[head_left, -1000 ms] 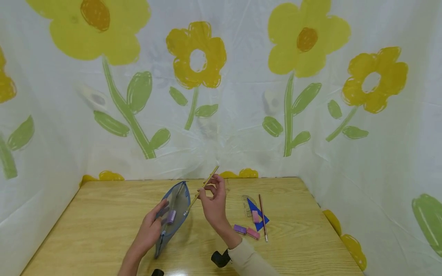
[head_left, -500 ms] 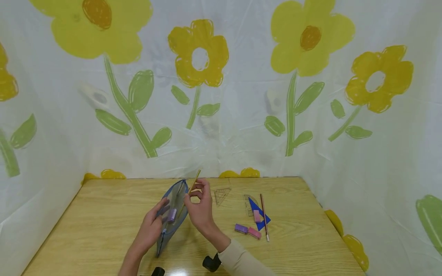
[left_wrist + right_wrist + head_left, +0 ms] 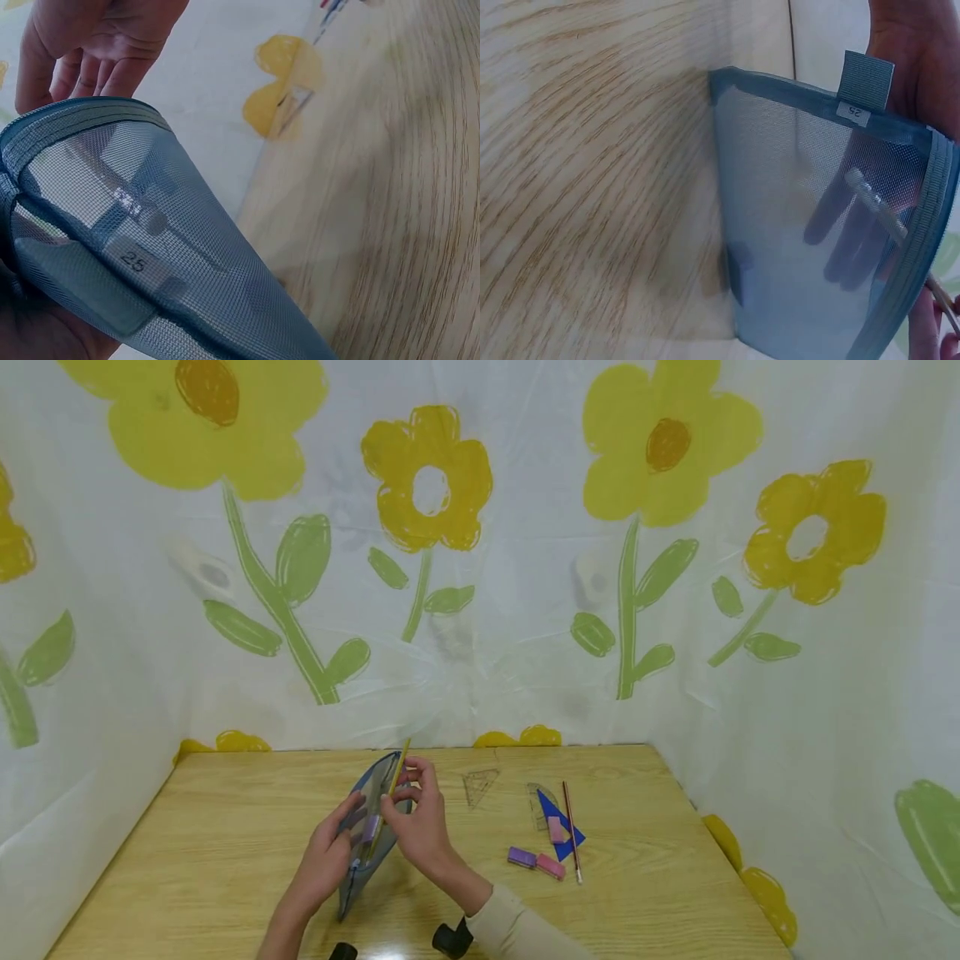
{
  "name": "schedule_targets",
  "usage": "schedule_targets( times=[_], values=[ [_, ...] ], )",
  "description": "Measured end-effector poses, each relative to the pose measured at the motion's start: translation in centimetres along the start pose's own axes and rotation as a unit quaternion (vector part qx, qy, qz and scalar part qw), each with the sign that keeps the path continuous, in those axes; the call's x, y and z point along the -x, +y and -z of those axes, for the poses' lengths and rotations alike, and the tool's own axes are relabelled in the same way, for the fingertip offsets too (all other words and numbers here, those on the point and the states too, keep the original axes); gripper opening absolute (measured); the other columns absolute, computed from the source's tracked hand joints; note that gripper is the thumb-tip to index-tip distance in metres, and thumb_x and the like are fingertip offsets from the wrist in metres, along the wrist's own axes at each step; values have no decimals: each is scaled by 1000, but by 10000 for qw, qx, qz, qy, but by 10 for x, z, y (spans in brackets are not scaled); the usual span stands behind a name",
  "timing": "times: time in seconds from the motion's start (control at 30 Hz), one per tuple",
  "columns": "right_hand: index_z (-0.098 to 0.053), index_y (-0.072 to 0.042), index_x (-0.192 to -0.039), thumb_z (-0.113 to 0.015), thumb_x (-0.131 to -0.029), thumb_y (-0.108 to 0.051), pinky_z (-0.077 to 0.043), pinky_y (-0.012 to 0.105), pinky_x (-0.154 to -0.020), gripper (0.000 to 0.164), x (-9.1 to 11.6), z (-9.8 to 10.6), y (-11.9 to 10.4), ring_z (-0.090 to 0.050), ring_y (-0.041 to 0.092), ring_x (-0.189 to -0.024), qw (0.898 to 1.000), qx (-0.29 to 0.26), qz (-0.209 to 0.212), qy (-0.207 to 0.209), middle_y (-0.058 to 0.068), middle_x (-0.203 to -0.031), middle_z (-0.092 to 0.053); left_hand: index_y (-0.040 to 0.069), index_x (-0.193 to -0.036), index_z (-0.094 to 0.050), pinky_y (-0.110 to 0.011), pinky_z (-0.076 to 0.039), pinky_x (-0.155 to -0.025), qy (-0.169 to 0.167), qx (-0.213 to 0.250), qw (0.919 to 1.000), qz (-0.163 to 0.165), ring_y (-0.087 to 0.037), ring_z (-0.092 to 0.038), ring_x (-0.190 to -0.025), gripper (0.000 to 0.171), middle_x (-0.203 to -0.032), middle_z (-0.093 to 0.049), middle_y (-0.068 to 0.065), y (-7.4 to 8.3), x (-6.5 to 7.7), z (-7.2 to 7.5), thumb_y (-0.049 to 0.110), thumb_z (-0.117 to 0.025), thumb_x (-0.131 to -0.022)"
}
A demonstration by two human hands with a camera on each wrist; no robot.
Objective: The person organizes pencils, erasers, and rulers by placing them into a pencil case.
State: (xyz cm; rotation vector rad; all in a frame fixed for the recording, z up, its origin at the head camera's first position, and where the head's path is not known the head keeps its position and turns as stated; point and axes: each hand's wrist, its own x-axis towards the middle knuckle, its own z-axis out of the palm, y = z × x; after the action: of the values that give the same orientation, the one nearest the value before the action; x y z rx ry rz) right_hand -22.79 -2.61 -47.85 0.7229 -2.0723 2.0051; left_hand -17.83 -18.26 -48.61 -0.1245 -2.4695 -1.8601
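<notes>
The bench (image 3: pixel 660 893), with a pale yellow-brown surface streaked with wood grain, carries a clear triangular set square (image 3: pixel 480 786) near the middle of its far edge. Farther toward the far right corner, a clear, rounded protractor (image 3: pixel 533 806) lies partly under a flat blue triangle (image 3: pixel 565 850), and a slim dark red pencil (image 3: pixel 572 827) crosses that triangle, its pale-tipped end toward the near edge. Just nearer the near edge than these, a small purple rectangular block (image 3: pixel 522 857) lies end to end with a small pink rectangular block (image 3: pixel 551 867).
</notes>
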Motion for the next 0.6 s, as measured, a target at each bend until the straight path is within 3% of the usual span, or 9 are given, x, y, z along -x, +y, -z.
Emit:
schedule_targets(
  times=[0.13, 0.3, 0.6],
  values=[
    [-42, -5, -139, -63, -96, -2, -60, 22, -61, 48, 1, -3, -1, -63, 11, -81, 9998, -32, -159, -110, 25, -117, -53, -8, -157, -24, -60, -40, -115, 21, 2, 10000, 54, -48, -31, -147, 59, -159, -30, -32, 0, 1, -1, -9, -24, -98],
    [-42, -2, -139, -63, -96, -1, -62, 22, -63, 49, 1, -5, -1, -60, 7, -79, 9987, -175, -406, -242, 18, -117, -53, -8, -157, -24, -60, -41, -115, 21, 8, 10000, 74, -48, -32, -147, 60, -159, -31, -31, 0, 1, 0, -9, -25, -98],
    [-44, -5, -138, -63, -96, -1, -61, 20, -64, 46, 0, -7, -1, -64, 13, -85, 9964, -133, -727, -418, 15, -116, -54, -9, -157, -22, -60, -40, -115, -8, 223, 9997, 76, -48, -31, -147, 59, -160, -29, -32, -3, 1, 0, -9, -24, -98]
  ],
)
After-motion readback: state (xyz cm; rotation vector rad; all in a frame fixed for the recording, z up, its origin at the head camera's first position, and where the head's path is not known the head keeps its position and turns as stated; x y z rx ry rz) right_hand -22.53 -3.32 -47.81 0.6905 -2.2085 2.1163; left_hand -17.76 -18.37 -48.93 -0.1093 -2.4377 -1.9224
